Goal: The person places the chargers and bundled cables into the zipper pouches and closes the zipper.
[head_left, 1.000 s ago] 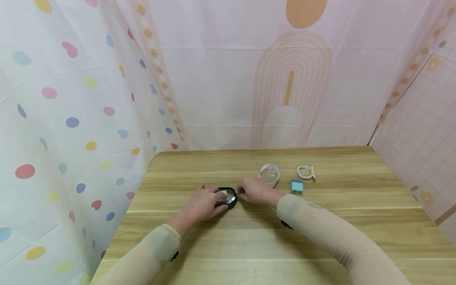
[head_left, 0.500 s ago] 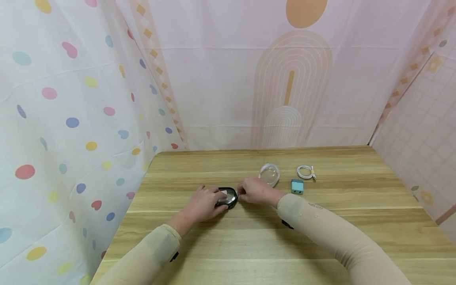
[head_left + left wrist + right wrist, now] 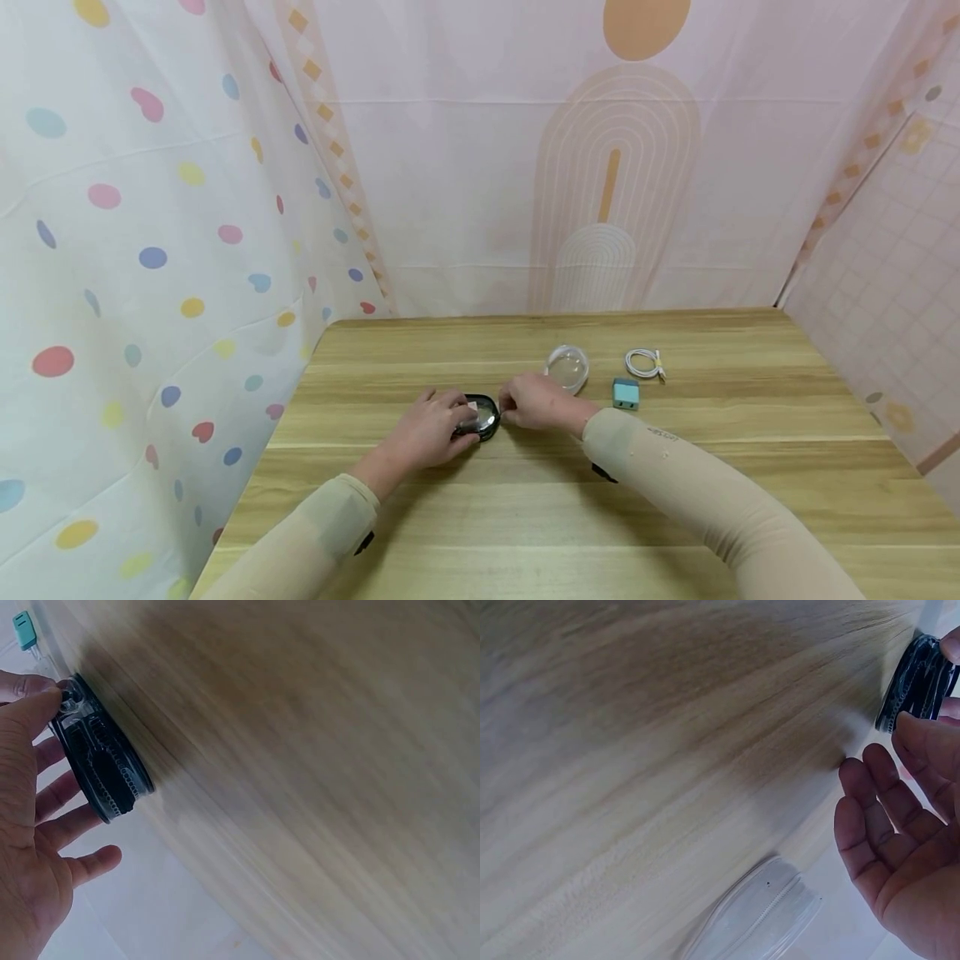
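On the table lies a small oval black zip case [image 3: 487, 419] with a clear top. My left hand [image 3: 431, 429] grips its left part, fingers over the top and thumb along the near side. The zipper teeth of the black case [image 3: 112, 769] show along its side in the left wrist view. My right hand [image 3: 536, 402] pinches at the case's right end, where the zipper runs; what sits between thumb and index finger is largely hidden. In the right wrist view, the other fingers of the right hand [image 3: 915, 832] are loosely bent.
A clear case with a whitish rim [image 3: 567, 369] lies just behind the right hand. To its right are a teal two-port charger plug [image 3: 626, 393] and a coiled white cable [image 3: 645, 363] with a yellow tie. Patterned curtains [image 3: 450, 208] border the wooden table [image 3: 480, 517].
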A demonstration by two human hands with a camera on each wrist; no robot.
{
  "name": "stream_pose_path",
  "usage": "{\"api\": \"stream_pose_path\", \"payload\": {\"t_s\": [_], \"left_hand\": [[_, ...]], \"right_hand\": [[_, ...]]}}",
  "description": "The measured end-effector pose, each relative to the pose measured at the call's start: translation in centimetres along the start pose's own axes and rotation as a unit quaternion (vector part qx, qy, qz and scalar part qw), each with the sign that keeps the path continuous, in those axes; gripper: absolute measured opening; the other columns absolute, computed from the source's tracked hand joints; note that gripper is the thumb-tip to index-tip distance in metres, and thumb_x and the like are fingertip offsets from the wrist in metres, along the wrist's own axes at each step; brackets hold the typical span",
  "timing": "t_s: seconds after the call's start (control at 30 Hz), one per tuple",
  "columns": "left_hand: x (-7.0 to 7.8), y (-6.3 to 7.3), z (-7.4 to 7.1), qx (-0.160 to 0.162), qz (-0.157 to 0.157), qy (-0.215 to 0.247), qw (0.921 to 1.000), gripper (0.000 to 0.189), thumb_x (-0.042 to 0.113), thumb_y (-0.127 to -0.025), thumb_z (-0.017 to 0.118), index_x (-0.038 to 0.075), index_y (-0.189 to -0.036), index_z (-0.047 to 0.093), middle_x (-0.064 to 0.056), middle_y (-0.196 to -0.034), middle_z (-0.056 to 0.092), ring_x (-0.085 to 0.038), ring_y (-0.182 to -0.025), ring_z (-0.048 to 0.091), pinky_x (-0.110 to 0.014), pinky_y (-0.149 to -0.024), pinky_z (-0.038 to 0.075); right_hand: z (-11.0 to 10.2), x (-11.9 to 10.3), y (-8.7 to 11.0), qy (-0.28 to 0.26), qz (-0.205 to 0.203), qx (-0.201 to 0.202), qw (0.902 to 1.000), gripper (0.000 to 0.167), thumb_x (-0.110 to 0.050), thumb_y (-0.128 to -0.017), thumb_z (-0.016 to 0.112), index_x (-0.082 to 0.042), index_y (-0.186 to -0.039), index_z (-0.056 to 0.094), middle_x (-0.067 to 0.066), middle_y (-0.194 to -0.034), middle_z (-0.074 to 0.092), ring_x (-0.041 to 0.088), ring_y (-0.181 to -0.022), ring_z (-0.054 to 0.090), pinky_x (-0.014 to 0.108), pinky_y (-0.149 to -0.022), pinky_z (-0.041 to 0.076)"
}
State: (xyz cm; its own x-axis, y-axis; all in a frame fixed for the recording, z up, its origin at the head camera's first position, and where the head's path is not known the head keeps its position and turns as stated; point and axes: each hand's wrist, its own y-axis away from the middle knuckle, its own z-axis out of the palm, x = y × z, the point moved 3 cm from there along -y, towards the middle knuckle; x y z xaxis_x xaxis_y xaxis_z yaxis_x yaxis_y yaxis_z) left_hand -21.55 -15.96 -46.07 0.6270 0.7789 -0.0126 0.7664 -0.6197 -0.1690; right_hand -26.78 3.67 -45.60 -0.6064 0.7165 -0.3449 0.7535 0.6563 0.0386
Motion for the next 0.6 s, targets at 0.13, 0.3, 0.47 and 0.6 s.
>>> {"api": "stream_pose_path", "payload": {"t_s": [0.13,0.3,0.47,0.6], "left_hand": [[-0.12,0.04,-0.01,0.007,0.008,-0.008,0.9999,0.036,0.046,-0.096,0.079,0.018,-0.118,0.078,-0.005,-0.125,0.072,-0.026,-0.118,0.07,-0.063,-0.108,0.053],[-0.31,0.09,-0.1,0.018,0.011,-0.012,0.9997,0.04,0.05,-0.094,0.08,0.019,-0.119,0.078,-0.004,-0.126,0.072,-0.028,-0.116,0.071,-0.059,-0.105,0.054],[-0.33,0.07,-0.27,0.003,0.007,-0.016,0.9998,0.043,0.053,-0.095,0.077,0.02,-0.124,0.077,-0.005,-0.131,0.073,-0.031,-0.117,0.071,-0.058,-0.105,0.053],[-0.25,0.02,-0.46,-0.014,0.006,-0.028,0.9995,0.04,0.048,-0.098,0.074,0.023,-0.128,0.078,-0.004,-0.136,0.073,-0.033,-0.12,0.071,-0.06,-0.106,0.051]], "right_hand": [[-0.03,-0.12,-0.11,-0.003,0.005,0.002,1.0,0.012,-0.018,-0.097,0.078,-0.018,-0.085,0.076,-0.007,-0.08,0.07,0.007,-0.073,0.06,0.027,-0.07,0.055],[-0.05,-0.26,-0.32,0.009,0.012,0.009,0.9999,0.013,-0.018,-0.097,0.078,-0.019,-0.084,0.075,-0.007,-0.079,0.07,0.008,-0.073,0.06,0.028,-0.07,0.055],[-0.06,-0.5,-0.56,0.032,0.017,0.015,0.9992,0.013,-0.022,-0.097,0.079,-0.02,-0.086,0.075,-0.007,-0.081,0.071,0.008,-0.074,0.061,0.03,-0.071,0.056],[0.01,-0.62,-0.71,0.047,0.018,0.022,0.9985,0.011,-0.023,-0.097,0.079,-0.02,-0.087,0.077,-0.006,-0.083,0.074,0.009,-0.075,0.063,0.031,-0.073,0.057]]}}
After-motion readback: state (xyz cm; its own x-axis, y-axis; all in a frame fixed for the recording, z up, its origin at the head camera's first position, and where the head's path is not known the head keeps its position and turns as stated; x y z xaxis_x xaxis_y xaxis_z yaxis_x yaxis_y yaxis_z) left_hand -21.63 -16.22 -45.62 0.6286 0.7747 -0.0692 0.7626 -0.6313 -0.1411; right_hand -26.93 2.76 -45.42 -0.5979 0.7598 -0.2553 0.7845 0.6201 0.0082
